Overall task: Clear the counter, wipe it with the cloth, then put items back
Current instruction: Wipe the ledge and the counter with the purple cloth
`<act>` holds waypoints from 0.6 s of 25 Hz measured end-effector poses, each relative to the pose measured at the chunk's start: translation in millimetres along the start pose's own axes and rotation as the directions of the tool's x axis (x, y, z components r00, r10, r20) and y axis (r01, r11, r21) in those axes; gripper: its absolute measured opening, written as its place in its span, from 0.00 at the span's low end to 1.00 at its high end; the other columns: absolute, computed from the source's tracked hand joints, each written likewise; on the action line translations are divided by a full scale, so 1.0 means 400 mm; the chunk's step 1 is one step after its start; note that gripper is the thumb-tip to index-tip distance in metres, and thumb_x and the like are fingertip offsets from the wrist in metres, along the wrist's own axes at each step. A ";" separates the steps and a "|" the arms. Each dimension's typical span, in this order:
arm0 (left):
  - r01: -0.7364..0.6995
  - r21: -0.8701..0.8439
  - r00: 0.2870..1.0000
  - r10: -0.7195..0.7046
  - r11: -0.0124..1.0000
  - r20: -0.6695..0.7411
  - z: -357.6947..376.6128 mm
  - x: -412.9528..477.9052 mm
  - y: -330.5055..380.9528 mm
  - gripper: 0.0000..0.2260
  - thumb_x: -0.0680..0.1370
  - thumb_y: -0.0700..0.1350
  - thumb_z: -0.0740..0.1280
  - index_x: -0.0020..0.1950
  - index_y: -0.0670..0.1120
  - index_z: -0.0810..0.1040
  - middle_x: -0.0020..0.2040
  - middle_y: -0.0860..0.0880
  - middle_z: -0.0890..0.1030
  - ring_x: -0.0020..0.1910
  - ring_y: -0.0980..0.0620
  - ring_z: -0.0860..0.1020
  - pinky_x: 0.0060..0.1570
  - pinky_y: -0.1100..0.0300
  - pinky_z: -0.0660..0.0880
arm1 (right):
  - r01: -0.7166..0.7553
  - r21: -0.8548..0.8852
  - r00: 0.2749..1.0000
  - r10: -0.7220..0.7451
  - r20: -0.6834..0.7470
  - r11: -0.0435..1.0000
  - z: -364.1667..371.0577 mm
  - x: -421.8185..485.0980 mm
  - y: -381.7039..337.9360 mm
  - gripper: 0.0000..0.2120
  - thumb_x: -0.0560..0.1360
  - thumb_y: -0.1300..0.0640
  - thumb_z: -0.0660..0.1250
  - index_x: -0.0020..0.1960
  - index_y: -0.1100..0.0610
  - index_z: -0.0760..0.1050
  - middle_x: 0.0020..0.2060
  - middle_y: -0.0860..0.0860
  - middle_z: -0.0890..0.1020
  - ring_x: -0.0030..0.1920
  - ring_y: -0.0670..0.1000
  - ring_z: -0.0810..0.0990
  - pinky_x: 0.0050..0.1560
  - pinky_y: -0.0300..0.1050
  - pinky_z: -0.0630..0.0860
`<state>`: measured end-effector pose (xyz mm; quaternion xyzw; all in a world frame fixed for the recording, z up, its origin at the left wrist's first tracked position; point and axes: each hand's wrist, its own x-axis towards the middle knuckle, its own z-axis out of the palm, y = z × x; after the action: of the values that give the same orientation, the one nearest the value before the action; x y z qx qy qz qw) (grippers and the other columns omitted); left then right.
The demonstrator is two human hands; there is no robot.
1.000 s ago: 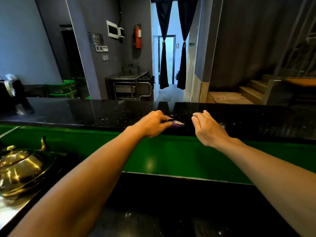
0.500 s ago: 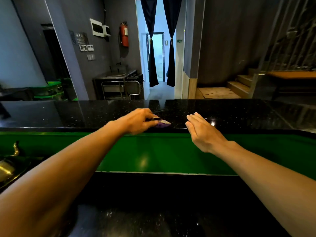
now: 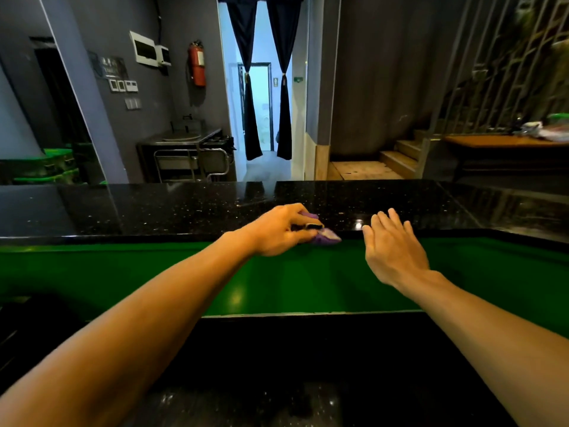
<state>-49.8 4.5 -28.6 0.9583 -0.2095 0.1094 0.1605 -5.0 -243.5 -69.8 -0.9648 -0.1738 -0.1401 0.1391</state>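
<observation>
A purple cloth (image 3: 323, 237) is gripped by the left hand (image 3: 278, 231) at the black counter (image 3: 184, 211) edge; just right, the right hand (image 3: 392, 251) is held open, a green panel (image 3: 123, 272) below both

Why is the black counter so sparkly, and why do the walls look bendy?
In the head view, the polished counter mirrors the bright doorway, with a glare spot beside the right hand; its flecks glitter too. The wide-angle lens bends straight edges near the sides. The left hand gripping the cloth looks slightly soft.
</observation>
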 end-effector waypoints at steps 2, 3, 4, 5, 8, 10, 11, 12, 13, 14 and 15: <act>0.075 0.065 0.996 -0.071 0.995 -0.060 -0.018 0.003 -0.050 0.16 0.80 0.54 0.61 0.64 0.51 0.78 0.54 0.46 0.76 0.51 0.50 0.75 0.55 0.56 0.73 | -0.013 0.009 1.000 0.013 0.001 1.000 -0.011 0.003 0.028 0.27 0.83 0.47 0.42 0.76 0.61 0.58 0.77 0.54 0.58 0.78 0.54 0.47 0.77 0.57 0.47; 0.218 0.117 0.970 -0.202 0.969 -0.135 -0.031 0.006 -0.104 0.16 0.80 0.55 0.61 0.61 0.50 0.80 0.52 0.45 0.77 0.49 0.48 0.76 0.54 0.53 0.74 | -0.018 0.013 1.000 0.019 -0.005 1.000 -0.014 0.008 0.040 0.27 0.83 0.47 0.42 0.76 0.61 0.58 0.77 0.54 0.58 0.78 0.54 0.46 0.77 0.57 0.47; 0.390 0.161 0.910 -0.352 0.907 -0.220 -0.045 0.008 -0.172 0.16 0.80 0.56 0.61 0.58 0.48 0.82 0.51 0.44 0.78 0.48 0.45 0.77 0.54 0.51 0.75 | -0.016 0.011 1.000 0.016 -0.007 1.000 -0.015 0.014 0.048 0.27 0.83 0.46 0.41 0.76 0.60 0.57 0.77 0.54 0.57 0.78 0.53 0.45 0.77 0.57 0.47; 0.560 0.175 0.814 -0.497 0.810 -0.301 -0.058 0.004 -0.237 0.18 0.80 0.57 0.61 0.56 0.46 0.82 0.52 0.41 0.80 0.49 0.42 0.78 0.54 0.50 0.76 | -0.002 0.001 1.000 0.002 -0.003 1.000 -0.013 0.019 0.054 0.27 0.83 0.46 0.41 0.77 0.60 0.55 0.78 0.53 0.55 0.78 0.52 0.44 0.77 0.56 0.46; 0.839 0.075 0.526 -0.768 0.539 -0.365 -0.071 0.029 -0.364 0.22 0.79 0.58 0.61 0.60 0.42 0.79 0.61 0.37 0.76 0.59 0.36 0.74 0.59 0.44 0.72 | 0.040 -0.047 0.999 -0.040 -0.016 0.998 0.014 0.031 0.057 0.27 0.83 0.46 0.40 0.79 0.58 0.50 0.79 0.50 0.51 0.78 0.49 0.40 0.77 0.52 0.40; 0.815 0.074 0.570 -0.775 0.574 -0.274 -0.065 0.083 -0.352 0.21 0.79 0.57 0.62 0.60 0.43 0.79 0.60 0.39 0.77 0.58 0.37 0.74 0.58 0.45 0.72 | 0.039 -0.051 0.997 -0.042 -0.063 0.998 0.029 0.035 0.060 0.27 0.83 0.46 0.39 0.79 0.56 0.49 0.79 0.48 0.49 0.77 0.47 0.38 0.76 0.49 0.37; 0.754 0.086 0.652 -0.726 0.651 -0.220 -0.057 0.114 -0.319 0.19 0.79 0.57 0.61 0.58 0.44 0.80 0.56 0.40 0.79 0.55 0.40 0.76 0.55 0.48 0.74 | 0.044 -0.051 0.996 -0.048 -0.078 0.998 0.033 0.035 0.063 0.27 0.83 0.46 0.38 0.79 0.56 0.48 0.79 0.48 0.49 0.77 0.47 0.38 0.76 0.48 0.36; 0.666 0.079 0.743 -0.648 0.742 -0.168 -0.047 0.143 -0.273 0.17 0.80 0.56 0.61 0.57 0.45 0.81 0.51 0.43 0.80 0.51 0.43 0.77 0.51 0.51 0.74 | 0.057 -0.047 0.995 -0.061 -0.081 0.997 0.034 0.036 0.066 0.27 0.83 0.46 0.38 0.79 0.56 0.48 0.79 0.48 0.48 0.77 0.46 0.38 0.76 0.47 0.35; 0.568 0.032 0.820 -0.562 0.822 -0.110 -0.031 0.167 -0.216 0.16 0.80 0.55 0.61 0.57 0.46 0.81 0.46 0.45 0.79 0.46 0.46 0.77 0.47 0.54 0.74 | 0.075 -0.038 0.994 -0.077 -0.071 0.996 0.032 0.037 0.068 0.27 0.83 0.46 0.39 0.79 0.55 0.47 0.79 0.47 0.48 0.77 0.45 0.38 0.75 0.46 0.34; 0.467 -0.030 0.882 -0.468 0.884 -0.051 -0.011 0.186 -0.152 0.14 0.80 0.54 0.61 0.57 0.48 0.81 0.43 0.48 0.78 0.42 0.50 0.76 0.43 0.56 0.72 | 0.092 -0.021 0.994 -0.093 -0.050 0.996 0.027 0.038 0.073 0.26 0.83 0.47 0.39 0.79 0.55 0.47 0.79 0.47 0.48 0.77 0.45 0.38 0.75 0.46 0.34; 0.367 -0.054 0.930 -0.368 0.929 -0.008 0.006 0.201 -0.094 0.14 0.80 0.54 0.62 0.58 0.48 0.81 0.43 0.50 0.76 0.41 0.53 0.75 0.42 0.58 0.70 | 0.113 0.002 0.993 -0.112 -0.025 0.994 0.019 0.042 0.079 0.26 0.83 0.47 0.39 0.79 0.55 0.46 0.79 0.47 0.47 0.77 0.44 0.38 0.75 0.45 0.35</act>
<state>38.6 6.5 -18.4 0.9751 -0.0277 0.0804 0.2046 23.6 -264.7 -78.3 -0.9514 -0.2264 -0.1594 0.1350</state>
